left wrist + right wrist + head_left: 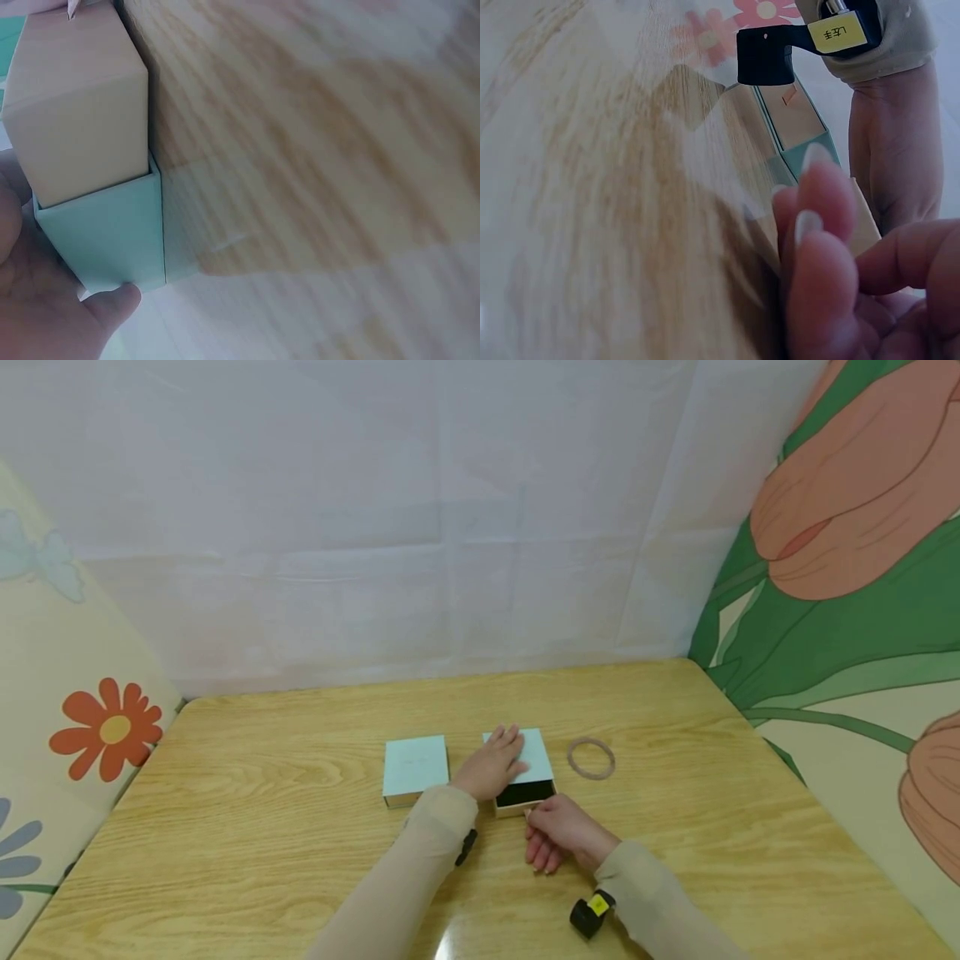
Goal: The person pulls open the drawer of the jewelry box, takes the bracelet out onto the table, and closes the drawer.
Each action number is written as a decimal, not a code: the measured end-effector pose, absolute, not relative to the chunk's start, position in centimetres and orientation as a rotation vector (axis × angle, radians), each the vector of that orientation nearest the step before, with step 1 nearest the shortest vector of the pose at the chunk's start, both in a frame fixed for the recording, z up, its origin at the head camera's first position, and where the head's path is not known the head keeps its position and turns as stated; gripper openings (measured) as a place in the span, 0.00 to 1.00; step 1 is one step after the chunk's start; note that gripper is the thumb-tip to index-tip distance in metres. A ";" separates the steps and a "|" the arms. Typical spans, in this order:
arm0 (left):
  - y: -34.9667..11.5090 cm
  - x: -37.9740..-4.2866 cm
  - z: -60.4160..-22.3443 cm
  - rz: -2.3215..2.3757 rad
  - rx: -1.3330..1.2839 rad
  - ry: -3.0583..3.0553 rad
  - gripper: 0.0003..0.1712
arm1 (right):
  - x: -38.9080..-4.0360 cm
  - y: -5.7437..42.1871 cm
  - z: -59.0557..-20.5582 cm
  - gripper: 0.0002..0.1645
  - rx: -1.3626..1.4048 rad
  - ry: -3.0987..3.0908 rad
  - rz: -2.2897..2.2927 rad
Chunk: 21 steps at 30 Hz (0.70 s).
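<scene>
On the wood-grain table (225,827), the left hand (491,768) lies with fingers extended over the pale blue sleeve (536,756) of a drawer-style box. The right hand (562,831) pinches the small pull tab (73,8) on its front. Only the head view reveals the dark interior of the part-open drawer (82,127) and the brownish-pink bangle (592,777) right of the box; the left wrist view shows the drawer's beige side. A matching box (415,767) sits left; its own reddish tab (789,95) shows only from the right wrist.
</scene>
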<state>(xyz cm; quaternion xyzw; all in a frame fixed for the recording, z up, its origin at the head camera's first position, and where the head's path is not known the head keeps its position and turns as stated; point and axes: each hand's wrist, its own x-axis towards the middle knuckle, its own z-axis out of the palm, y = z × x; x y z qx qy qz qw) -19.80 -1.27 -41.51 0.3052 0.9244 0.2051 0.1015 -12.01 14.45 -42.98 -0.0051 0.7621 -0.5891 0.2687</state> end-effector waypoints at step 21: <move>-1.2 -19.7 -41.2 0.599 0.897 2.725 0.32 | -12.4 14.5 -43.1 0.21 0.006 2.063 -1.559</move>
